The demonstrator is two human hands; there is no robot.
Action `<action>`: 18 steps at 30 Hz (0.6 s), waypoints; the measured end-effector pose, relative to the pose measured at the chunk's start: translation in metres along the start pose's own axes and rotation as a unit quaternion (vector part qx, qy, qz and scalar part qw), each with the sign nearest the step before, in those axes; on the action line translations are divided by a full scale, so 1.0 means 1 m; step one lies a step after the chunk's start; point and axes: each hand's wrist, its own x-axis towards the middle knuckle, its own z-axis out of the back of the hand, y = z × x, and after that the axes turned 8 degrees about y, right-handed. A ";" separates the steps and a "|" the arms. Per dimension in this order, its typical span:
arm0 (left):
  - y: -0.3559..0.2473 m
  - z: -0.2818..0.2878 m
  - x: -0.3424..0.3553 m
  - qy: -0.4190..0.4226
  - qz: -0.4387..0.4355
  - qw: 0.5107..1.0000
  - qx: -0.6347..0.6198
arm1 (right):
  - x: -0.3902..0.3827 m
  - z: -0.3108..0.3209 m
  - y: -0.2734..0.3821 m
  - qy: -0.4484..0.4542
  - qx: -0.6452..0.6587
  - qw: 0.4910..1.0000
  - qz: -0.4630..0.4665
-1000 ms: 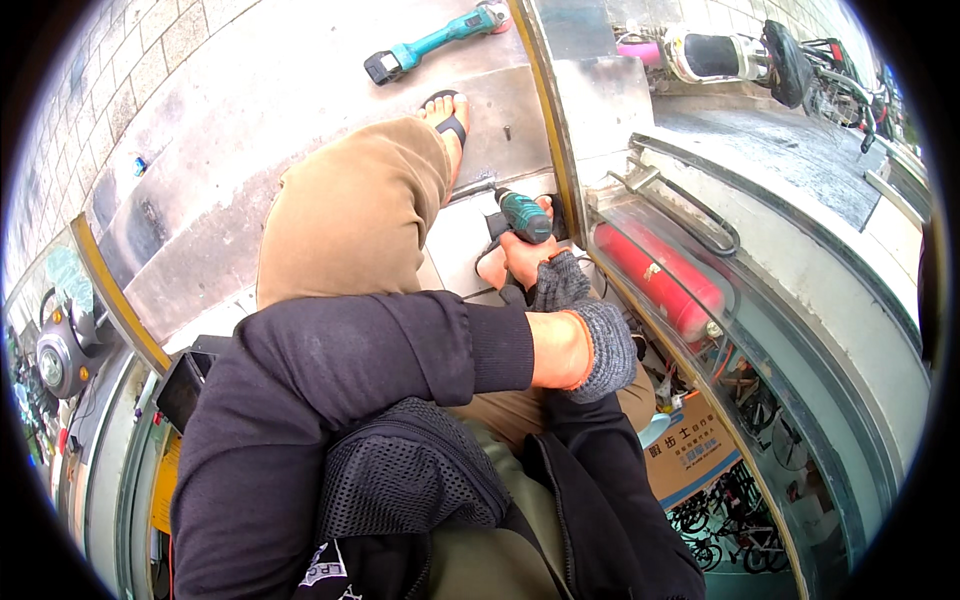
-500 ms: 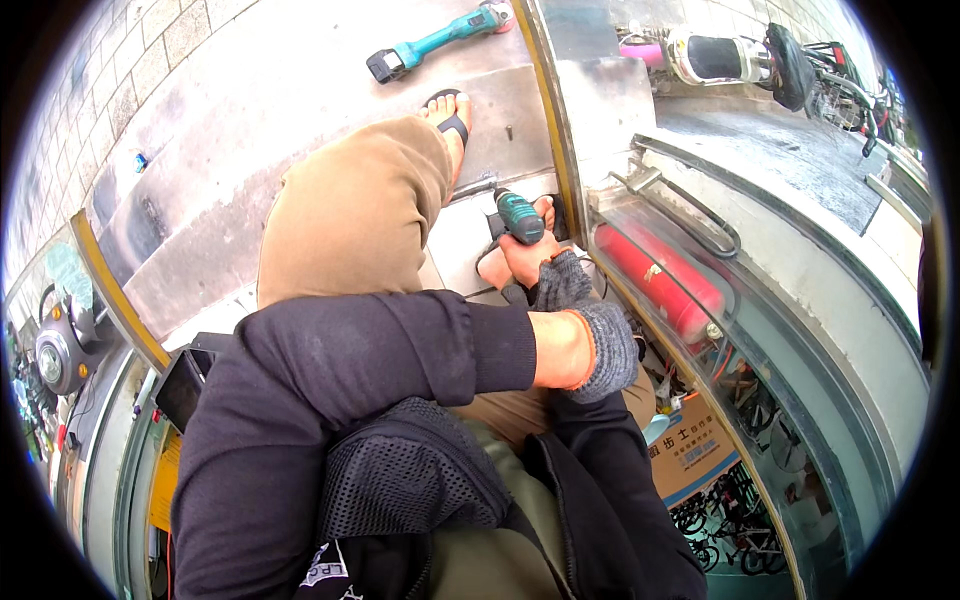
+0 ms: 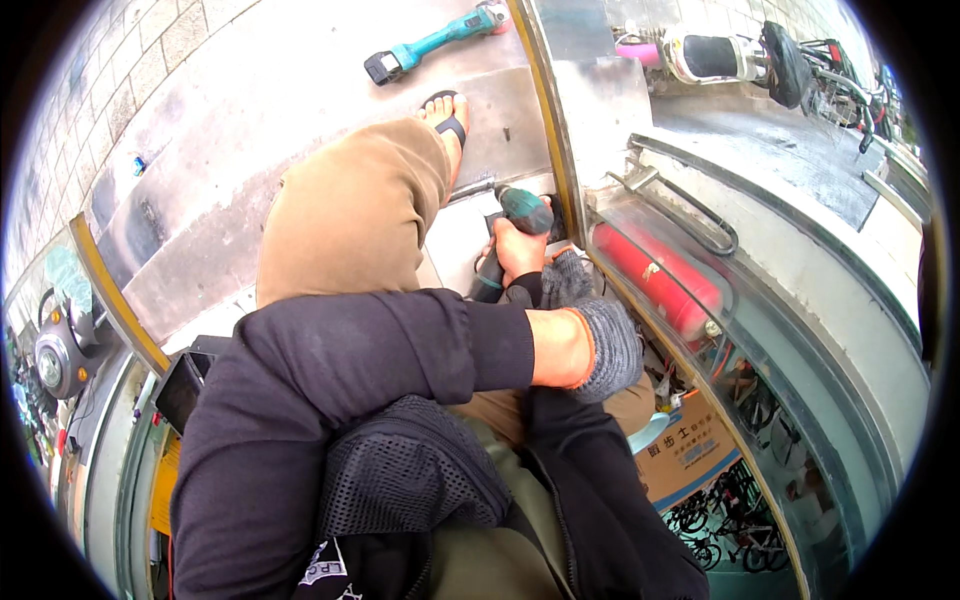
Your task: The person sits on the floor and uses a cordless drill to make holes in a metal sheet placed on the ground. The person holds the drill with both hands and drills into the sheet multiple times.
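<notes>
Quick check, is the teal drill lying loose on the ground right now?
No: the right hand is wrapped around the handle of the teal drill.

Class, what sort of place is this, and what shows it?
Probably a shop's street doorway: smooth grey steps, pale rectangular paving bricks beyond, and a greenish glass panel near a red cylinder.
</notes>
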 end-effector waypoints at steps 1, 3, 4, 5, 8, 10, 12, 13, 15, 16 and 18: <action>0.001 -0.003 0.001 -0.008 0.000 1.000 -0.006 | 0.002 0.005 0.001 0.005 -0.057 0.998 0.020; 0.004 -0.009 0.003 -0.029 0.002 0.999 -0.019 | 0.003 0.020 0.005 -0.012 -0.130 0.991 -0.011; 0.004 -0.010 0.005 -0.037 -0.005 0.999 -0.018 | 0.002 0.029 0.005 -0.025 -0.169 0.985 -0.036; 0.003 -0.007 0.003 -0.049 -0.006 0.999 -0.013 | 0.001 0.041 0.009 -0.038 -0.208 0.976 -0.057; 0.004 0.001 -0.004 -0.061 -0.013 0.998 -0.011 | 0.013 0.076 -0.018 0.011 -0.351 0.926 0.137; 0.006 -0.003 -0.008 -0.101 0.015 0.995 -0.022 | 0.027 0.092 0.001 0.035 -0.328 0.919 0.218; 0.005 0.000 -0.006 -0.150 0.001 0.989 -0.019 | 0.035 0.086 -0.008 -0.011 -0.127 0.987 0.101; 0.004 0.002 -0.005 -0.157 -0.009 0.987 -0.030 | 0.039 0.082 -0.013 -0.019 0.039 0.999 0.003; 0.001 0.010 -0.011 -0.185 0.006 0.982 -0.049 | 0.020 0.091 0.038 0.022 0.447 0.892 -0.066; 0.000 0.010 -0.009 -0.203 -0.009 0.979 -0.038 | 0.013 0.095 0.039 -0.010 0.445 0.894 -0.051; 0.003 0.001 0.002 -0.268 0.039 0.962 -0.035 | 0.002 0.089 0.039 -0.053 0.422 0.905 -0.019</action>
